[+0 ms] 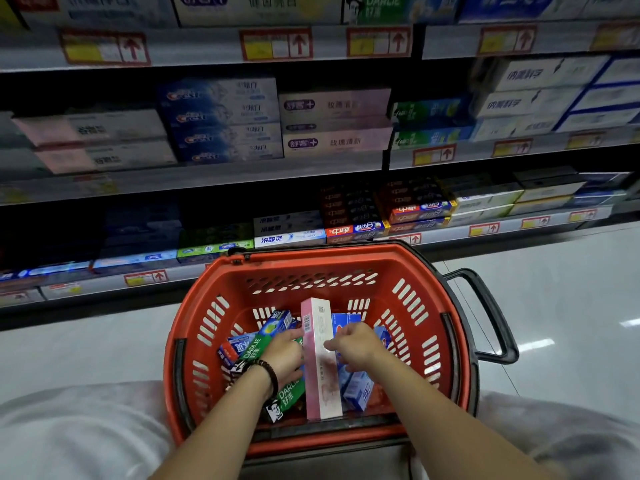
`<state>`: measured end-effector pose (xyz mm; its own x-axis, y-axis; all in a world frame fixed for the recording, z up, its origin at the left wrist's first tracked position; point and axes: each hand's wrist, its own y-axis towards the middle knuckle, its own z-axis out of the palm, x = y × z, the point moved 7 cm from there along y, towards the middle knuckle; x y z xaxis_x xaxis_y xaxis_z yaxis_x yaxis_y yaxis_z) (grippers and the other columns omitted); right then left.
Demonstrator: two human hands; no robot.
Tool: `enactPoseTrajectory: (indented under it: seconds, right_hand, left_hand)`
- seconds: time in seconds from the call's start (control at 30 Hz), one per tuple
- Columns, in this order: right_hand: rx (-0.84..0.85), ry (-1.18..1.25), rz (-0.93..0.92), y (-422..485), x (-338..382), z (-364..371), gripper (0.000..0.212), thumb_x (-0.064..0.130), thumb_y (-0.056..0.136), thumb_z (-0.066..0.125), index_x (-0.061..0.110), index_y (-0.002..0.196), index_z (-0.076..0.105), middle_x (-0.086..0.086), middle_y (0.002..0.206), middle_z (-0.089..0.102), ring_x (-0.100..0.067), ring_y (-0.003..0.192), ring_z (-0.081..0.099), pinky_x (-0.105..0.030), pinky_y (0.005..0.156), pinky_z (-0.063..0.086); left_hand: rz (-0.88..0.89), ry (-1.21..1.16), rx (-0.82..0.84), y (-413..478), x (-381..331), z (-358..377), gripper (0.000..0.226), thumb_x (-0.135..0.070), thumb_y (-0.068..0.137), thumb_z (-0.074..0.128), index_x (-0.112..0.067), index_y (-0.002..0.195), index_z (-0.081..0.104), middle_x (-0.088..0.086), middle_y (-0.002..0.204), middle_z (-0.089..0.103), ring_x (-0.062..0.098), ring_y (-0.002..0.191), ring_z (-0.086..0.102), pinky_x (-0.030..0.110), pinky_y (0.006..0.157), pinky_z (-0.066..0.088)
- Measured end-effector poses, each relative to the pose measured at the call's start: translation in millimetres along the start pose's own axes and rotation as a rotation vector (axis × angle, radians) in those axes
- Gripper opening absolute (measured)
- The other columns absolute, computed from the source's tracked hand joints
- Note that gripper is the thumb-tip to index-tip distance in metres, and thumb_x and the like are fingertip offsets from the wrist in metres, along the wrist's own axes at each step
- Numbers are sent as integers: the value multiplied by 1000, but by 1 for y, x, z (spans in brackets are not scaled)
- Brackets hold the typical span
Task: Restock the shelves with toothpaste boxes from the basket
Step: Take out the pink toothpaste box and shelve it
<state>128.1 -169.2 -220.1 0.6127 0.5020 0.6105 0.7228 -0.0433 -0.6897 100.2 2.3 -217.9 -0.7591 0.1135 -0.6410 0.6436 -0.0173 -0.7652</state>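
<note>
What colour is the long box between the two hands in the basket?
The box is pink and white, seen best in the head view.

One basket [311, 261], two hands [285, 355] [356, 342], perhaps six boxes [320, 358], three shelves [207, 174]

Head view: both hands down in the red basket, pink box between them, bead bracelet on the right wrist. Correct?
Not quite. The head view shows the bead bracelet on the left wrist, not the right. The rest stands: the left hand and the right hand are both down in the red basket, with the pink box between them.
</note>
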Motion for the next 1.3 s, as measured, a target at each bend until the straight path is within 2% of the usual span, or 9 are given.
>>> enactPoseTrajectory:
  seconds: [0.1,0.2,0.37,0.53,0.7,0.83,0.97,1.1,1.3]
  right_hand:
    - [-24,-45,-8,4,-4,5,30,22,89,82,15,81,54,-5,81,60,-19,74,57,-37,70,52]
    - [-17,-89,2,5,-8,12,30,23,88,83,18,92,53,-1,93,63,-16,87,63,-27,67,52]
    - [10,-85,61,8,-15,30,55,27,74,91,15,116,57,-6,110,68,-22,99,68,-32,68,58]
    - [-3,-209,81,15,-15,37,78,34,73,93,12,133,47,-10,126,64,-29,114,65,-37,89,61]
    - [-4,-265,88,18,-14,42,89,33,78,90,11,146,37,-13,139,57,-32,128,59,-38,98,56]
    - [-29,-261,85,19,-16,42,88,32,78,91,12,145,39,-11,136,57,-31,127,58,-41,101,57]
    - [-50,-260,81,18,-17,42,89,32,75,93,11,143,40,-11,133,59,-31,125,60,-41,99,59]
    - [-53,-258,100,19,-21,41,89,32,71,98,13,139,43,-10,134,59,-30,126,60,-41,100,59]
    - [-68,-186,144,19,-24,36,68,25,71,96,16,123,52,-8,121,62,-28,114,64,-41,89,63]
  left_hand:
    - [-20,-46,20,9,8,4,56,4,101,31,-18,148,52,9,95,64,19,81,54,28,68,50]
    - [-32,-119,42,9,12,6,51,2,103,30,-22,144,51,5,120,71,21,90,57,37,80,51]
    - [-58,-183,68,15,20,6,49,3,103,36,-18,146,50,-1,121,76,20,108,70,53,108,49]
    - [-63,-228,59,10,18,5,40,5,105,38,-18,135,50,-2,113,75,20,108,69,45,102,50]
    - [-106,-285,50,15,25,-1,62,13,99,39,-12,156,39,1,98,66,25,105,57,41,94,53]
    - [-128,-337,71,14,24,-3,74,20,92,33,-9,159,30,4,114,69,28,105,48,43,96,55]
    - [-120,-399,62,7,17,-4,70,18,97,35,-8,162,27,13,140,60,27,110,65,50,110,49]
    - [-105,-431,54,-2,12,-6,62,18,100,36,-6,157,33,18,126,65,35,105,72,42,78,65]
    - [-125,-432,56,-7,8,-4,57,8,103,48,-15,155,40,17,127,64,35,105,75,38,75,65]
